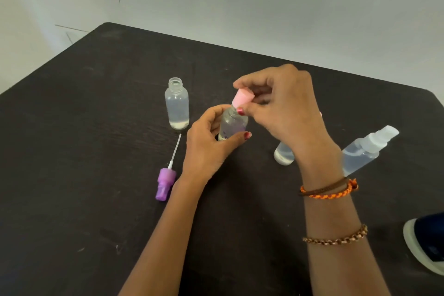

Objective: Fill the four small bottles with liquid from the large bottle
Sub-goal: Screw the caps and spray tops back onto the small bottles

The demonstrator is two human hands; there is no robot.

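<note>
purple sprayer [165,181]: lies flat on the desk [72,139] at 7 o'clock of the held bottle, well apart from any neck. Matte plastic, stepped collar, thin white dip tube pointing to 12 o'clock.
open bottle [177,103]: stands upright at 10 o'clock of the held bottle, uncapped, threaded neck exposed. Translucent round-shouldered plastic; a shallow layer of clear liquid is seen at the bottom. Judged as still to be filled or capped.
left hand [207,144]: fingers and thumb are curled round the body of the held bottle, which is kept upright just above or on the desk; contact with the desk cannot be told.
held bottle [232,125]: small, clear, smooth plastic, faint purple print low on the wall. Liquid level is hidden by the grip.
pink cap [242,98]: tapered, matte, tilted over the neck, not squarely seated. Pinched by the right hand [283,108], thumb and forefinger closed on it.
step in hand: cap judged as being fitted or removed; which one cannot be told. The cap is best squared to the neck before turning, so threads are not crossed. The body should be held lightly: thin walls, a squeeze would push liquid out.
half-hidden bottle [283,155]: at 4 o'clock, behind the right wrist, clear with liquid inside; top is hidden.
spray bottle [367,149]: at 3 o'clock, leaning in the wide-angle view, clear body, frosted white spray head fitted, well filled.
</note>
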